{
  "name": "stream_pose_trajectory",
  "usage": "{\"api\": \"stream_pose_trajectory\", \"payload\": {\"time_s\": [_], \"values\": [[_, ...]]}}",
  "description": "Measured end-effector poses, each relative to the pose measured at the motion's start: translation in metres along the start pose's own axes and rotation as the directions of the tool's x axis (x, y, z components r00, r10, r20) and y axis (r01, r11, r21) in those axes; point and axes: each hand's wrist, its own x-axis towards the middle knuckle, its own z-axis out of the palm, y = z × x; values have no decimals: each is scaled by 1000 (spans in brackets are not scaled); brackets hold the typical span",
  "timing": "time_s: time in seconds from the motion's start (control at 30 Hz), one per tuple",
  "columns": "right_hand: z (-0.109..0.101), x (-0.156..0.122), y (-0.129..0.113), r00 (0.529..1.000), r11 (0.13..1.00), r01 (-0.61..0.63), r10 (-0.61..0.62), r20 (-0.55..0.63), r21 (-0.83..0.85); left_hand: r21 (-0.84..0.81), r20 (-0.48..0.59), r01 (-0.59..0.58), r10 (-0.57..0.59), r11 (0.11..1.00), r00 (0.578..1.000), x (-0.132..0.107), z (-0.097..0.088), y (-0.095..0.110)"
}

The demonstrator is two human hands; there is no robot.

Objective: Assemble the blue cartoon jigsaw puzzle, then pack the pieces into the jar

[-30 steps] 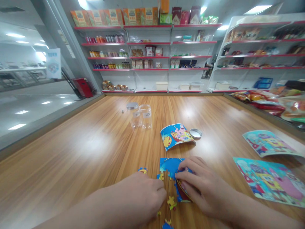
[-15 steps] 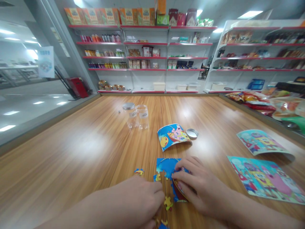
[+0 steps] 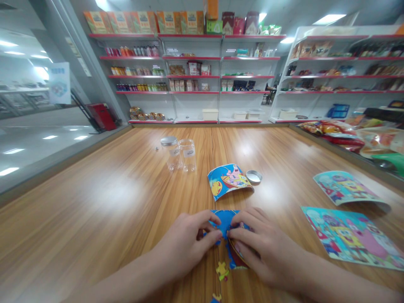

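Note:
A partly joined blue jigsaw puzzle point(image 3: 224, 219) lies on the wooden table point(image 3: 110, 202) right in front of me. My left hand point(image 3: 186, 242) rests on its left edge, thumb and forefinger pinched on a small piece there that I can barely see. My right hand point(image 3: 260, 248) lies flat over the puzzle's right side, fingers spread and pressing down. A loose yellow piece point(image 3: 222, 270) lies just below the joined part, and another loose piece point(image 3: 216, 298) shows at the bottom edge.
A curled picture card point(image 3: 229, 180) and a metal lid point(image 3: 254, 176) lie beyond the puzzle. Two clear jars point(image 3: 178, 155) stand farther back. Two larger picture sheets point(image 3: 347, 235) lie at the right. Snack bags point(image 3: 353, 134) line the right edge; shop shelves point(image 3: 195, 67) fill the back.
My left hand has moved up and right from the loose pieces to the puzzle's left edge, now covering the small piece that lay at the left. The right hand has stayed put.

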Motion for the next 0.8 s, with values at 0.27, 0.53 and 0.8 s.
{"api": "stream_pose_trajectory", "payload": {"time_s": [0.27, 0.53, 0.8], "values": [[2, 0, 2, 1000, 1000, -9, 9, 4, 3, 226, -83, -236, 260, 945, 962, -5, -6, -1], [1, 0, 1, 1000, 1000, 2, -2, -11, 9, 395, 119, -402, 387, 826, 914, -4, -4, -1], [2, 0, 1, 1000, 1000, -8, 8, -21, -1, 388, 90, -332, 323, 860, 942, -5, 4, -1]]}}
